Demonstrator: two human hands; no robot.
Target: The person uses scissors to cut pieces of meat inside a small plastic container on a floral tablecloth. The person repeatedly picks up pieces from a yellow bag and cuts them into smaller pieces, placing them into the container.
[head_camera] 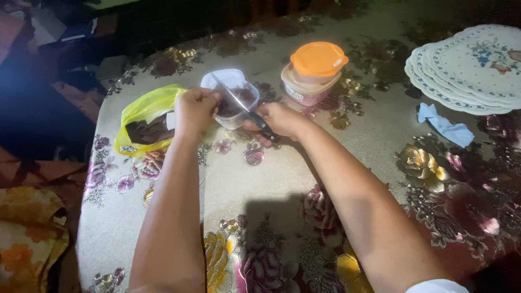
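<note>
The counter [282, 179] is covered with a shiny floral cloth in beige, gold and purple tones and fills most of the view. A stack of round placemats [469, 68] with scalloped edges and flower prints lies at the far right edge of the counter. A yellow plastic bag [142, 111] lies open at the left side, with dark brown pieces visible inside it. Two plastic tubs [313, 76] are stacked near the far centre of the counter; the upper one has an orange lid. A clear rectangular container [233, 89] stands just left of the stacked tubs and between the two hands; it holds dark pieces. A crumpled light blue cloth [446, 127] lies near the placemats, apart from them. The left hand [194, 108] is positioned at the left rim of the clear container, next to the yellow bag; its fingers are curled closed on a dark piece at the container rim. The right hand [279, 120] is positioned just in front of the container; its fingers are clenched around the dark handle of a knife [244, 106]. The knife blade points away from the person and extends over the open container toward the left hand.
</note>
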